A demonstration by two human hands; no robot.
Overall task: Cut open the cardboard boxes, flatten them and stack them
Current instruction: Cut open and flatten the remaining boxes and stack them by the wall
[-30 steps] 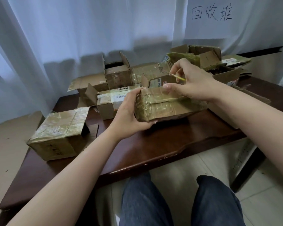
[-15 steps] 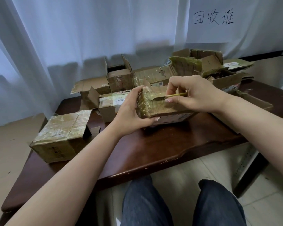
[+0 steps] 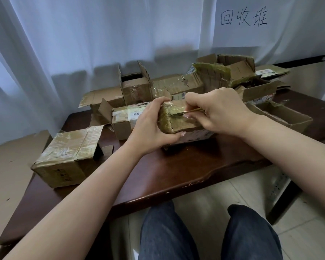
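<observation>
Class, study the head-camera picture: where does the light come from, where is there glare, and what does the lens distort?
Head view: soft daylight comes through the white curtain behind the table; the tape on the sealed box at the left shows pale glare; the wide lens bends the table's near edge and stretches both forearms; the left hand and right hand are sharp enough.

You're sitting at a dark brown wooden table (image 3: 176, 171), front edge chipped. On its left end a sealed taped box (image 3: 68, 154) is sitting, w/ a small cardboard scrap (image 3: 107, 149) just beside it. The box you're working on (image 3: 182, 126) is resting mid-table. Behind it, opened boxes (image 3: 137, 87) are crowding the back edge, 1 labelled box (image 3: 126, 119) lying on its side. An open tray-like box (image 3: 281, 115) is lying at the right.
</observation>
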